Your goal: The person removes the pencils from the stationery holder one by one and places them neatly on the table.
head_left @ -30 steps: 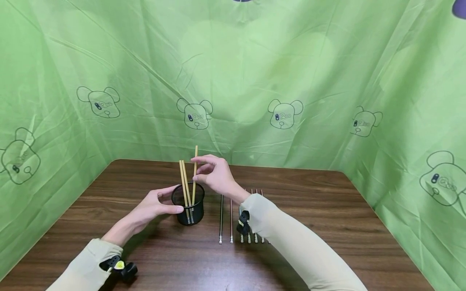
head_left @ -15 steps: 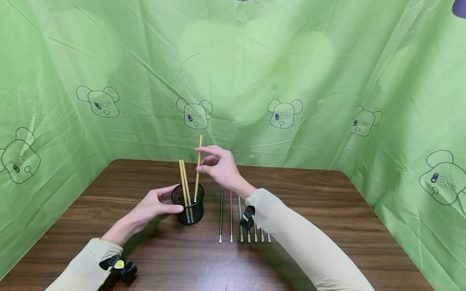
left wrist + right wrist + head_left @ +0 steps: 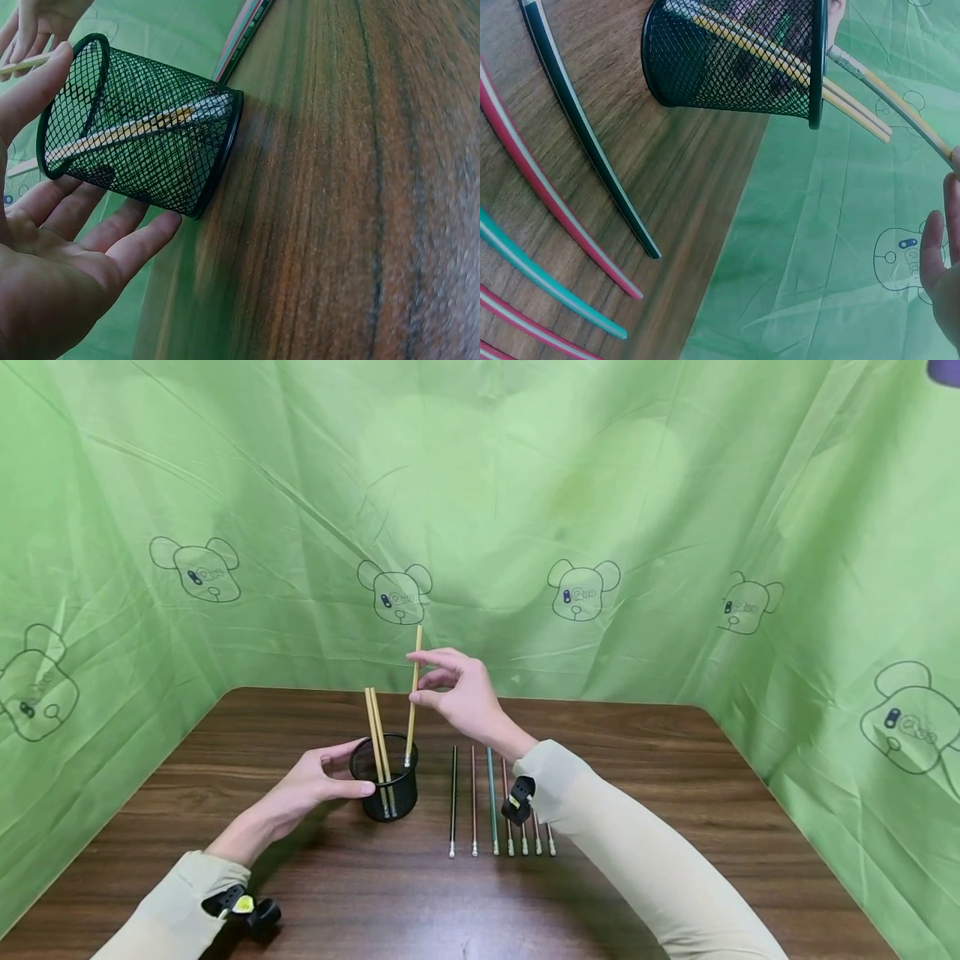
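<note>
A black mesh pencil cup (image 3: 390,802) stands upright on the table, with two yellow pencils (image 3: 377,735) leaning in it, eraser ends down. My left hand (image 3: 307,785) holds the cup from its left side, thumb near the rim and fingers behind, as the left wrist view also shows. Above the cup, my right hand (image 3: 465,693) pinches another yellow pencil (image 3: 413,714) between thumb and fingertips. That pencil is nearly upright. Its eraser end (image 3: 840,58) is just past the cup's rim in the right wrist view, apart from the two pencils inside.
Right of the cup, several pencils lie side by side on the wooden table (image 3: 337,893): a black one (image 3: 453,802), a red one (image 3: 473,802), a teal one (image 3: 492,802) and more reddish ones, partly hidden under my right forearm. Green cloth (image 3: 480,510) encloses the table's back and sides.
My right hand has risen and shifted slightly right, lifting the yellow pencil from low inside the cup to about rim height. My left hand has stayed on the cup.
</note>
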`<state>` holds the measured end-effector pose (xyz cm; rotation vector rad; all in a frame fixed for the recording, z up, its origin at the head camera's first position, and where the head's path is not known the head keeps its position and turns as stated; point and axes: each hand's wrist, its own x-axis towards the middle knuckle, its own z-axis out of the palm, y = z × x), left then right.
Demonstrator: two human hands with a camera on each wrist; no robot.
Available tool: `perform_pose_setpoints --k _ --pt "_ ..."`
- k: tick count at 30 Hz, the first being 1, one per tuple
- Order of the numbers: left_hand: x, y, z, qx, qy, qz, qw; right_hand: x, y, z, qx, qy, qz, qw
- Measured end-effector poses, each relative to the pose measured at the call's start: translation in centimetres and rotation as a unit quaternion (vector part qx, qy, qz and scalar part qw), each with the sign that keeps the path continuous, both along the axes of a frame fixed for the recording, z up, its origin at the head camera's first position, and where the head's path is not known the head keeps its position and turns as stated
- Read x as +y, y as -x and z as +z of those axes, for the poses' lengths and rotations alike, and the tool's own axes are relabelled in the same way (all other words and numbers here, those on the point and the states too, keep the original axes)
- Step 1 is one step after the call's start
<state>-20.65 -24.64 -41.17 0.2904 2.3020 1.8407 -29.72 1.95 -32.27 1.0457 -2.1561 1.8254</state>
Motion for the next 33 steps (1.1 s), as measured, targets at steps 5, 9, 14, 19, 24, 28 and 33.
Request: perform_pose_setpoints --k 5,9,14,19,24,28,33 --pt "0.0 0.1 -0.1 0.002 0.003 0.003 1.0 0.6 -0.3 0.2 -0.004 0.004 0.002 1.0" --pt "0.1 0.2 -0.2 0.001 0.004 0.005 1.0 1.1 -0.6 0.3 -0.009 0.01 0.001 0.9999" --pt "0.1 0.0 -0.1 0.003 0.007 0.005 1.0 2.1 -0.9 -0.2 -0.015 0.003 -0.008 0.9999" --pt "0.0 0.0 -0.1 0.004 0.004 0.003 1.0 3.2 -1.1 -1.1 -0.021 -0.003 -0.014 0.9997" --pt "-0.2 -0.1 -0.1 0.003 0.003 0.006 1.0 4.5 -1.3 -1.9 -0.032 -0.001 -0.016 0.9994" --pt "-0.1 -0.2 -0.1 0.002 0.005 0.006 1.0 5.5 -1.4 -2.7 -0.042 -0.001 -0.022 0.9989" --pt "-0.1 -0.2 0.1 -0.002 0.006 0.003 1.0 7.0 -1.6 -3.6 -0.053 0.003 -0.027 0.9982"
